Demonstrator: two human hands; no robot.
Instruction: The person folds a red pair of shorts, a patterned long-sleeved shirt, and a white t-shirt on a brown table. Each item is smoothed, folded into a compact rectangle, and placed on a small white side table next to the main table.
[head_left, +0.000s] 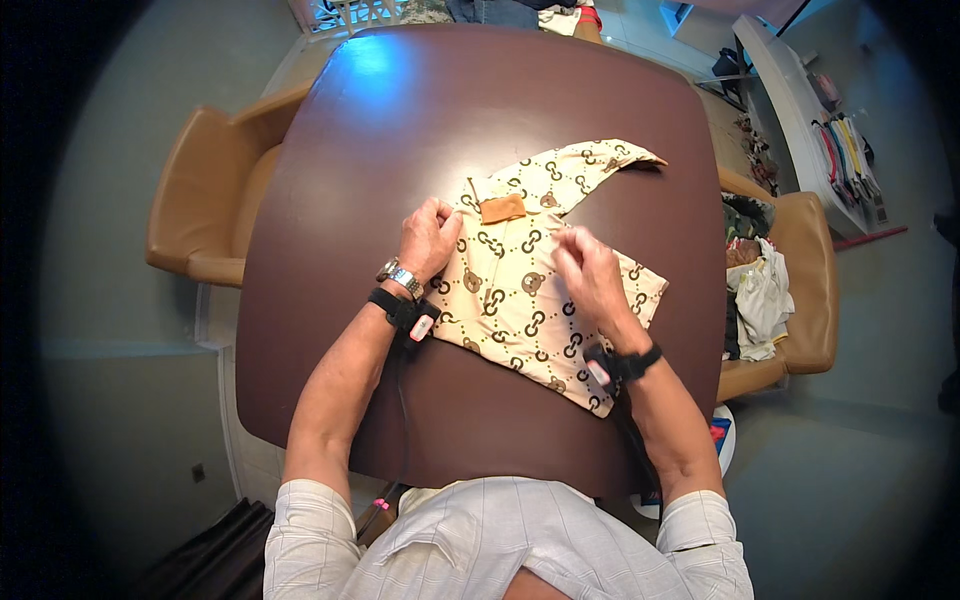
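Observation:
A cream shirt (517, 307) printed with brown bears and dark chain links lies partly folded on a dark brown table (337, 187). Its brown collar (502, 209) sits near the top, and one sleeve (570, 172) stretches toward the upper right, ending in a narrow tip. At the shirt's left edge, beside the collar, my left hand (429, 238) pinches the fabric between thumb and fingers. My right hand (592, 274) is over the right part of the shirt with curled fingers; whether cloth is between them cannot be made out.
Tan leather chairs stand left (195, 195) and right (810, 285) of the table. Crumpled clothes (761, 300) lie on the right chair. More clothing (495, 13) is beyond the far edge. A white shelf (787, 97) stands at upper right. A cable (403, 420) hangs from my left wrist.

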